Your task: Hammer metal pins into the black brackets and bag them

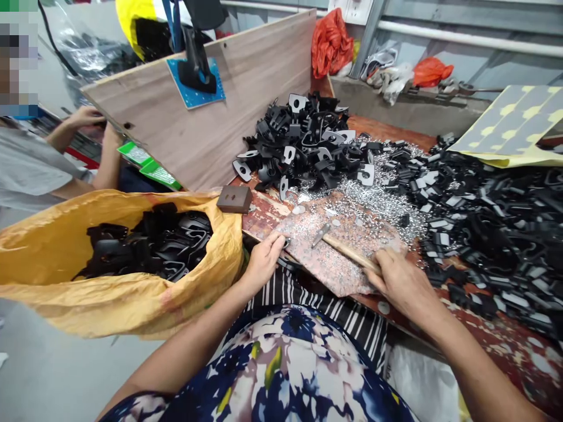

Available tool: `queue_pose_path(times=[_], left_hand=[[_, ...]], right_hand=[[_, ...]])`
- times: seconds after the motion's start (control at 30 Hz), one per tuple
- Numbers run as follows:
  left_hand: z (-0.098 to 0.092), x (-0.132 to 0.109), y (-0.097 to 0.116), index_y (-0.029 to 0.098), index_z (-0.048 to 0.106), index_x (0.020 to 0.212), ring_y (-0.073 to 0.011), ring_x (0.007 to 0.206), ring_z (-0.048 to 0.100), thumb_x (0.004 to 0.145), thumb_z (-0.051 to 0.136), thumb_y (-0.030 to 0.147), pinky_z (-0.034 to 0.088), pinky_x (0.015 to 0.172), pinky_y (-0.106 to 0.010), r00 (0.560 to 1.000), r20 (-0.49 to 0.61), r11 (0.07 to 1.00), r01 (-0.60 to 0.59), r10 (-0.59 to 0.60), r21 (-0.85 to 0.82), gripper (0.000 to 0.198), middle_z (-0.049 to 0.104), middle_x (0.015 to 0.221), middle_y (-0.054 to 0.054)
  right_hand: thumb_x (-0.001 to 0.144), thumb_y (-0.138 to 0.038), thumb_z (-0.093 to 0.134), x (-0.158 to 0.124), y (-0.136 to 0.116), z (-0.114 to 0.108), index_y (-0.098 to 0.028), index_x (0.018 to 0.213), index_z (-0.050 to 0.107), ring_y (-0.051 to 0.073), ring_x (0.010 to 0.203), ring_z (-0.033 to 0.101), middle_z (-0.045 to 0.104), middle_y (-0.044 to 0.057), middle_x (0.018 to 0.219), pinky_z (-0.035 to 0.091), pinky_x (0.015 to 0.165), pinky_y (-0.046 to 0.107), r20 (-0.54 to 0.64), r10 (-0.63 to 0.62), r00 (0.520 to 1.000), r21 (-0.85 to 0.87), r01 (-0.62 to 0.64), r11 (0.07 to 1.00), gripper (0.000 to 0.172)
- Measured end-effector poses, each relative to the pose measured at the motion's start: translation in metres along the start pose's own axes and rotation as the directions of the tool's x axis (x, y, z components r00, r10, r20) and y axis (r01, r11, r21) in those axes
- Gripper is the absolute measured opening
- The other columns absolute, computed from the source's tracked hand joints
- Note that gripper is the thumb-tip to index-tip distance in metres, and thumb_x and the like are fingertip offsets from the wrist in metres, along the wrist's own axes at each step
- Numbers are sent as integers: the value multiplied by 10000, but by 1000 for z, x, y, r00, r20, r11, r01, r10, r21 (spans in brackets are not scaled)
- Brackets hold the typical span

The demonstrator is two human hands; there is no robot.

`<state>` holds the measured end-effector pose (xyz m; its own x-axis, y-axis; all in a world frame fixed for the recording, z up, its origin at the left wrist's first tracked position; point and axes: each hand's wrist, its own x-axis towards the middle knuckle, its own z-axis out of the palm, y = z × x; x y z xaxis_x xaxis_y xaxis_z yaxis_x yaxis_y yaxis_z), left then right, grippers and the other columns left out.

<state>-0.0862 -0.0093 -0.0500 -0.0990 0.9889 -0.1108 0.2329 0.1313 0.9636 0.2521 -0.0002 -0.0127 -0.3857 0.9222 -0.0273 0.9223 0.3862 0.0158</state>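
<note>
Speckled slab (334, 272) lies on the worn red bench (505, 346). Right hand (402, 281) grips a hammer (347, 251) by its wooden handle, hammer head above or on the slab's middle. Left hand (264, 258), at the slab's left edge, pinches a black part (287, 241); mostly hidden by fingers, perhaps a clip. Beyond the slab: heaped black clips (308, 140), silvery pins (382, 199). Right of slab: smaller black pieces (479, 234). Left of slab: brown block (234, 199), then a yellow sack (167, 305) holding black parts.
</note>
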Motion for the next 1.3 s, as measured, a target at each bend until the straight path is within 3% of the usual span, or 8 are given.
queue_pose_path(times=[0.13, 0.3, 0.43, 0.7, 0.87, 1.0, 1.13, 1.3], left_hand=[[10, 8, -12, 184, 701, 926, -154, 569, 497, 980, 463, 527, 399, 554, -249, 999, -38, 999, -21, 23, 48, 421, 543, 631, 23], [10, 8, -13, 203, 581, 693, -164, 635, 498, 989, 458, 503, 396, 638, -263, 993, -101, 996, -62, 69, 66, 440, 525, 633, 16], [12, 9, -18, 200, 602, 710, -173, 633, 506, 1009, 431, 486, 393, 636, -271, 988, -135, 996, -72, 79, 58, 448, 531, 631, 9], [12, 8, -15, 199, 652, 787, -167, 622, 511, 1010, 438, 435, 392, 630, -261, 990, -119, 997, -75, 78, 27, 389, 538, 643, 20], [13, 8, -15, 206, 570, 677, -167, 626, 490, 998, 459, 448, 376, 629, -264, 987, -143, 997, -68, 71, 31, 416, 524, 628, 17], [14, 7, -16, 207, 578, 703, -175, 662, 500, 998, 466, 451, 378, 663, -276, 981, -172, 996, -82, 88, 38, 399, 528, 663, 12], [14, 7, -15, 210, 582, 678, -177, 633, 506, 1007, 468, 443, 375, 652, -284, 980, -182, 996, -79, 84, 34, 419, 533, 628, 9], [14, 6, -16, 207, 637, 720, -179, 613, 515, 1001, 474, 490, 383, 630, -280, 985, -165, 998, -61, 59, -7, 431, 550, 616, 8]], right_hand=[[990, -370, 491, -13, -22, -8, -219, 1132, 589, 194, 557, 622, 655, -3, 673, 408, 536, 287, 91, 53, 994, 292, -77, 953, 230], [1024, -270, 504, -20, -50, -32, -290, 1496, 509, 216, 921, 740, 747, 73, 1152, 557, 764, 326, -324, -5, 946, 416, 147, 897, 473], [1010, -231, 527, -20, -64, -51, -266, 1473, 544, 225, 948, 703, 720, 89, 1103, 534, 773, 334, -504, 82, 860, 403, 150, 903, 464], [1022, -323, 504, -2, -63, -27, -224, 1241, 608, 166, 571, 641, 698, -17, 723, 492, 535, 280, 17, -41, 999, 558, 24, 829, 261], [1025, -215, 497, -7, -66, -32, -272, 1542, 461, 214, 1002, 745, 720, 100, 1291, 601, 819, 334, -321, -60, 945, 439, 205, 875, 522], [989, -134, 528, -7, -80, -38, -326, 1598, 380, 179, 848, 727, 737, 74, 1119, 589, 716, 283, -518, -55, 854, 361, 276, 891, 655], [1012, -164, 470, 7, -95, -15, -280, 1531, 503, 136, 526, 560, 634, 0, 727, 477, 481, 250, -414, -173, 893, 222, 284, 933, 533], [1015, -176, 468, 9, -83, -14, -278, 1573, 435, 153, 636, 619, 699, 32, 883, 543, 585, 276, -399, -85, 913, 353, 239, 905, 569]])
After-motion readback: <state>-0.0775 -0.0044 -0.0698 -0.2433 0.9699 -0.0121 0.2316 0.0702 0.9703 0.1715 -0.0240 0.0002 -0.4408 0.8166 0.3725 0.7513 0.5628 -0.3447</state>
